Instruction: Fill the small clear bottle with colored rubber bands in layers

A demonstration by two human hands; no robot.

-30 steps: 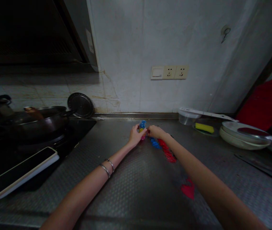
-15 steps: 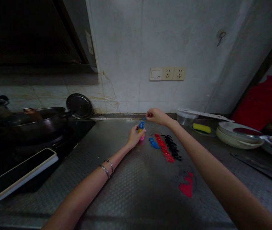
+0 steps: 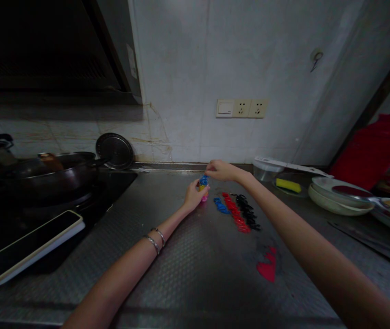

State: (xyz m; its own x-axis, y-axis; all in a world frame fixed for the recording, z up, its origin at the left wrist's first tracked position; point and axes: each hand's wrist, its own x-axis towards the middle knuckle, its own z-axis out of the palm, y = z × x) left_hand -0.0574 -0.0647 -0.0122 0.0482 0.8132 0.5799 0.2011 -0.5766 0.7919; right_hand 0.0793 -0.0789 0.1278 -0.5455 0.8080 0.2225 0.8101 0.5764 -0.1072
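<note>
My left hand (image 3: 195, 196) is wrapped around a small clear bottle (image 3: 203, 186) of colored rubber bands, blue on top, yellow in the middle and pink at the bottom. It stands upright on the metal counter. My right hand (image 3: 219, 170) pinches at the top of the bottle, its fingertips touching or close to the blue bands; what sits between them is mostly hidden. Just right of the bottle lie a small heap of blue rubber bands (image 3: 221, 206), a long row of red ones (image 3: 236, 214) and a row of black ones (image 3: 247, 212).
A red heart-shaped piece (image 3: 267, 267) lies nearer on the counter (image 3: 181, 283). At left are a phone-like slab (image 3: 30, 251) and a pan (image 3: 61, 178) on the stove. To the right stand a plastic tub (image 3: 266, 170), a yellow sponge (image 3: 288, 185) and stacked bowls (image 3: 335, 201).
My right hand has moved slightly left and down onto the bottle's top; a blue strand showed at its fingertips before. My left hand keeps its hold.
</note>
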